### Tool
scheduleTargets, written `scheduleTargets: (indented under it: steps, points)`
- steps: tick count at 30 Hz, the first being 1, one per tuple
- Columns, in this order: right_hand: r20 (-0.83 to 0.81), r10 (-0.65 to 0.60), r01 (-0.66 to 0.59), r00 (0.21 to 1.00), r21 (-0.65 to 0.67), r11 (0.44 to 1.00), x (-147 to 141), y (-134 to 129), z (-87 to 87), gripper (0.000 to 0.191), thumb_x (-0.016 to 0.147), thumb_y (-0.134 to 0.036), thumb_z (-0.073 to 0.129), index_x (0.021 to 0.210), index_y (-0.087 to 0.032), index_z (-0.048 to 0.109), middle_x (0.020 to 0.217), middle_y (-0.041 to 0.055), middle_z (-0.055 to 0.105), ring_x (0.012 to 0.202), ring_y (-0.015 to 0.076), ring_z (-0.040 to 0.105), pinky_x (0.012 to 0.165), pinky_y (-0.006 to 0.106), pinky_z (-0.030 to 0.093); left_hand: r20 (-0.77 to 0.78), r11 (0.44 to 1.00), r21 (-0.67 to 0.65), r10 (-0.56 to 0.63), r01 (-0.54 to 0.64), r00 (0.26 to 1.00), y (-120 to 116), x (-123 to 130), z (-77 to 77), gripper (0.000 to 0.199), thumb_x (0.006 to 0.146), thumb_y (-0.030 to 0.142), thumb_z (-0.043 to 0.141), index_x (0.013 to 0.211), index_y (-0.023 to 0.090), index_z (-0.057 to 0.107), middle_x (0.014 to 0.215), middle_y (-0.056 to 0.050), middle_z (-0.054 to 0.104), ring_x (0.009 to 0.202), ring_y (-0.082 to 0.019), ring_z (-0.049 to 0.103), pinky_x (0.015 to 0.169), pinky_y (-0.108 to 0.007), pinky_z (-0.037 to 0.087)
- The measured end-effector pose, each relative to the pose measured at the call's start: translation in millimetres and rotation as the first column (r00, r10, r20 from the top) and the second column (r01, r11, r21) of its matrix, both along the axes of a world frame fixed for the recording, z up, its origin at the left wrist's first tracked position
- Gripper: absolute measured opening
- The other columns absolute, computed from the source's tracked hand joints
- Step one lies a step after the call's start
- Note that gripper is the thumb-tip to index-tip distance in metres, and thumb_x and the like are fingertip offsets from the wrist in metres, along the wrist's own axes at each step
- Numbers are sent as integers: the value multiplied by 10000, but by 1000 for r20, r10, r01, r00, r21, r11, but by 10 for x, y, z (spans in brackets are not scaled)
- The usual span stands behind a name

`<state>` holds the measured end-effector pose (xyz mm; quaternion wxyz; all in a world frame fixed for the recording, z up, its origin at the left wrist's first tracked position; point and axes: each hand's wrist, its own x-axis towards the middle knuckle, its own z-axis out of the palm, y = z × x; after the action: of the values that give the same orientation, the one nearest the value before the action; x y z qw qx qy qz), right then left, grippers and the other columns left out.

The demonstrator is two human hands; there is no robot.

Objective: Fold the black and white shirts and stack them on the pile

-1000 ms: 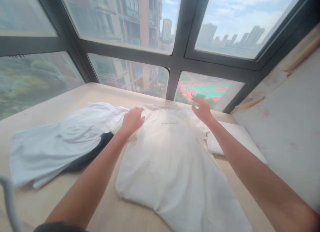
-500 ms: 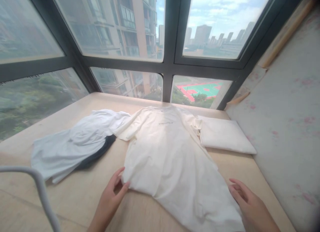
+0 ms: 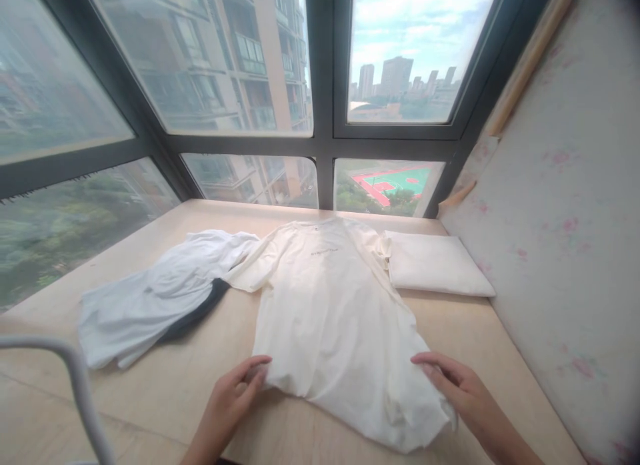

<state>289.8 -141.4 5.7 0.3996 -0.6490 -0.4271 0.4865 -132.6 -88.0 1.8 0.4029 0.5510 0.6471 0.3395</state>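
Grey-framed windows (image 3: 324,85) fill nine to two o'clock; beyond them, an apartment block (image 3: 270,58) stands at eleven, cloudy sky (image 3: 400,18) at one, a sports court (image 3: 421,178) at two; a floral-papered wall (image 3: 560,251) rises at three; pale wooden boards (image 3: 285,438), softly daylit, lie at six.

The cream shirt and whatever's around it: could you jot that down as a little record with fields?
Shirt: cream T-shirt, spread out, small dark print below collar
Left hand: at its near left corner
Right hand: at its right edge, near the hem
Surface: pale wooden top
To the left: pale garment, dark cloth alongside
To the right: flat white bundle
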Motion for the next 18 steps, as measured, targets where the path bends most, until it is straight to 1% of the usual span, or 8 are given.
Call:
scheduleTargets:
  steps: [2,4,5,7,10,12,15,18]
  points:
    - [-139,-89,90,986,-1,996,95,134,81,456,760,-591,683,1006,-215,762,930,62,741,782,219,659,641,277,512,156,990,-5,140,-141,978,88,-110,157,490,673,596,748,945,189,744,740,-20,710,662,-174,621,611,-258,517]
    - [-227,-140,149,964,25,988,177,299,91,431,779,-563,679,1029,-218,739,964,75,739,784,222,664,627,285,514,322,951,-62,307,-303,896,243,-180,304,546,649,573,786,1022,183,703,785,-15,721,664,-160,626,581,-234,499]
    - [-230,-146,160,962,40,986,206,385,65,426,788,-558,668,1031,-212,728,965,80,738,778,220,665,616,286,512,376,928,-99,368,-358,850,334,-195,353,568,632,548,810,1051,184,688,825,-19,731,678,-156,636,584,-226,497]
    - [-163,-130,137,978,34,990,236,540,-35,442,802,-565,638,1034,-195,711,946,80,734,746,211,657,577,279,496,426,913,-170,407,-370,808,506,-189,374,603,616,501,831,1097,175,670,894,-41,745,721,-162,662,617,-230,508]
    - [-25,-54,53,998,-39,998,243,658,-249,499,826,-593,576,1095,-188,686,930,61,720,674,179,627,518,257,456,394,938,-232,332,-257,857,627,-154,228,646,677,495,783,1204,155,624,1046,-107,737,840,-211,702,712,-292,551]
    - [51,5,-2,999,-58,998,251,633,-377,543,828,-603,565,1160,-184,662,888,51,705,621,165,603,514,264,456,273,954,-199,272,-223,923,581,-171,62,664,716,519,739,1263,172,593,1188,-136,694,998,-261,692,810,-348,563]
    - [121,79,-76,990,-26,997,273,470,-476,609,806,-557,616,1283,-179,587,954,67,703,717,195,656,641,311,531,46,968,-83,241,-236,970,360,-290,-184,733,699,578,719,1304,195,562,1365,-146,589,1234,-320,582,954,-404,531]
    - [147,146,-152,978,26,988,275,269,-466,679,806,-450,645,1407,-184,478,1111,99,684,871,214,677,763,336,551,0,956,-140,260,-258,965,34,-418,-333,908,648,647,727,1389,192,466,1328,-178,597,1222,-353,592,929,-427,547]
